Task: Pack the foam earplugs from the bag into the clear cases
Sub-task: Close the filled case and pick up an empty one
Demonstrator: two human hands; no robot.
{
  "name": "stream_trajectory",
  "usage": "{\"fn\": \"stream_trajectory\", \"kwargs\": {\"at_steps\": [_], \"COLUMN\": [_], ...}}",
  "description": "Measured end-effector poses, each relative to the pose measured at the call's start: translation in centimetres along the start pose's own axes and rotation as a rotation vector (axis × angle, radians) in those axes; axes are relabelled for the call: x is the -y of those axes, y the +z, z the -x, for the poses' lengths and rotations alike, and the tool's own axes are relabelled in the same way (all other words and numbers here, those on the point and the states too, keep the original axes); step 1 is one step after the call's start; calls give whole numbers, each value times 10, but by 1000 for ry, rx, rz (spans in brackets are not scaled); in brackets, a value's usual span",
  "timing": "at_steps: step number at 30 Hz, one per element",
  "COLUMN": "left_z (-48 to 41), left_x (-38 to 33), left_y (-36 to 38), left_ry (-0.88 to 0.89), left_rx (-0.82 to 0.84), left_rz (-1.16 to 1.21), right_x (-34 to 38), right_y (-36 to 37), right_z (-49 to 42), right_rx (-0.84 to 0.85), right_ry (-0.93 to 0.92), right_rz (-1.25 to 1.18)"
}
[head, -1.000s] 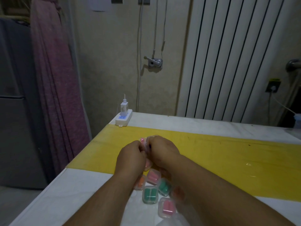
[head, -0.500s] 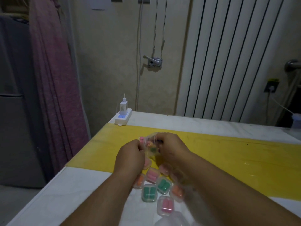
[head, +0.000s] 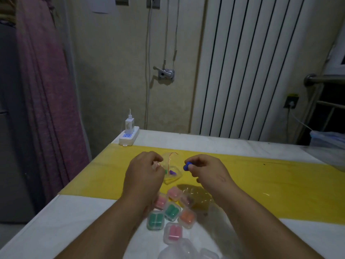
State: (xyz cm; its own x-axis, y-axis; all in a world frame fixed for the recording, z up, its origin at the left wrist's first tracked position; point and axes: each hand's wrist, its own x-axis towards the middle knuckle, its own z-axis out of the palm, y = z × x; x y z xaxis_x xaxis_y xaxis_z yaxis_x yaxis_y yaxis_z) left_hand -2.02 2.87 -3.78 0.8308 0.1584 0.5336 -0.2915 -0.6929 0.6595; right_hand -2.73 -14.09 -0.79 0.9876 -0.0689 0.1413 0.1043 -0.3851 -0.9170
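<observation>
My left hand (head: 144, 171) holds a small clear bag (head: 172, 170) by its open top above the yellow strip; a purple earplug (head: 172, 172) and a green one show inside it. My right hand (head: 203, 168) is apart from the bag, to its right, and pinches a blue earplug (head: 187, 166) between thumb and fingertips. Below the hands lie several clear cases filled with pairs: green (head: 155, 220), green (head: 172, 211), orange (head: 187, 217), pink (head: 173, 233) and pink (head: 174, 193). Empty clear cases (head: 186, 248) sit at the bottom edge.
A crumpled clear bag (head: 197, 196) lies beside the cases. A white power strip with a charger (head: 129, 136) stands at the table's far left corner. A plastic bag (head: 328, 139) rests at the far right. The table's left edge (head: 56, 195) drops off near a pink curtain.
My hands were together at the bag's mouth. Now the right hand has pulled away to the right with a blue earplug, and the left keeps the bag.
</observation>
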Motion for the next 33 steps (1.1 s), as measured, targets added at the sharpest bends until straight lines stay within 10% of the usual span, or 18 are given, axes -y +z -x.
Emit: {"fn": "stream_trajectory", "kwargs": {"at_steps": [22, 33], "left_z": [21, 22], "left_x": [-25, -24], "left_y": [0, -1], "left_ry": [-215, -173], "left_rx": [324, 285], "left_rz": [684, 552], "right_x": [-8, -12], "right_y": [-18, -13], "right_z": [25, 27], "right_rx": [7, -31], "right_ry": [-8, -78], "right_rz": [-237, -247]}}
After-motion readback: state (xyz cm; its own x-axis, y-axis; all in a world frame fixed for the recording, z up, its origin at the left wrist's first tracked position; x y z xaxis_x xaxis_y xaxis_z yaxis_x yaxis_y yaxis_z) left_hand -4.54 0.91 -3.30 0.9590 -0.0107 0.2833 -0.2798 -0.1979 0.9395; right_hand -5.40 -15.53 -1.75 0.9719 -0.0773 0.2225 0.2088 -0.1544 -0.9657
